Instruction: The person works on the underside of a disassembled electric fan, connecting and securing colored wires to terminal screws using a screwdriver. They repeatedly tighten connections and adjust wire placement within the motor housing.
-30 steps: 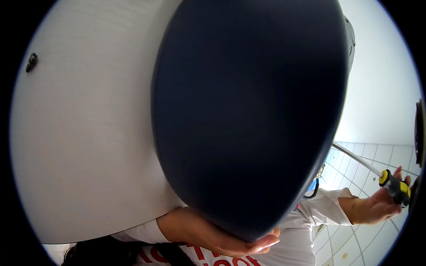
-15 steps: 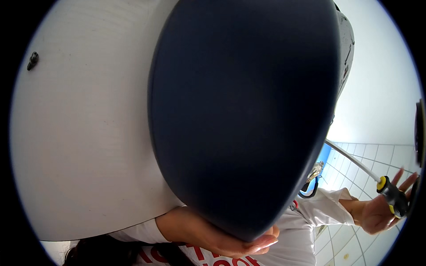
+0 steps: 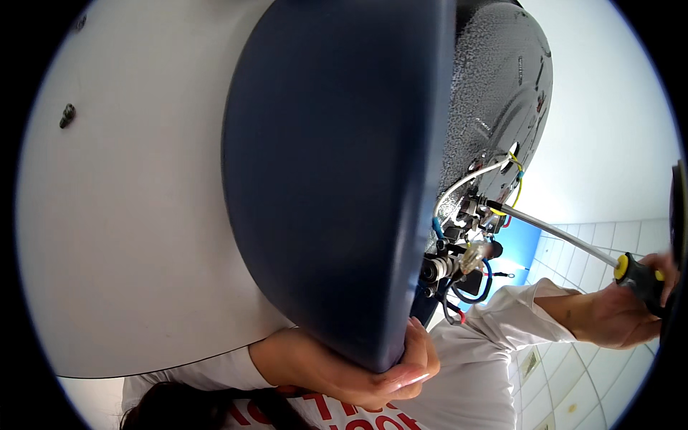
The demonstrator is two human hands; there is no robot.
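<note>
My left hand (image 3: pixel 358 373) is closed around the lower end of a large, smooth, dark blue housing (image 3: pixel 322 165). The housing's speckled grey metal side (image 3: pixel 494 86) faces right. Wires (image 3: pixel 459 190), terminals and small electrical parts (image 3: pixel 437 269) crowd its lower portion. At the far right my right hand (image 3: pixel 623 308) grips a screwdriver (image 3: pixel 573 240) with a black and yellow handle; some of its fingers are hidden at the picture's rim. The long shaft points left, and its tip meets the parts beside the wires.
A pale work surface (image 3: pixel 143 215) fills the left side. One dark screw (image 3: pixel 67 116) lies on it, with another small dark piece (image 3: pixel 80 23) above. A blue panel (image 3: pixel 519 240) shows behind the wires, with tiled surface (image 3: pixel 602 387) at the lower right.
The housing has tilted left, so its metal side and wiring now show. My right hand's fingers, spread before, have closed around the screwdriver handle, and the shaft lies more level.
</note>
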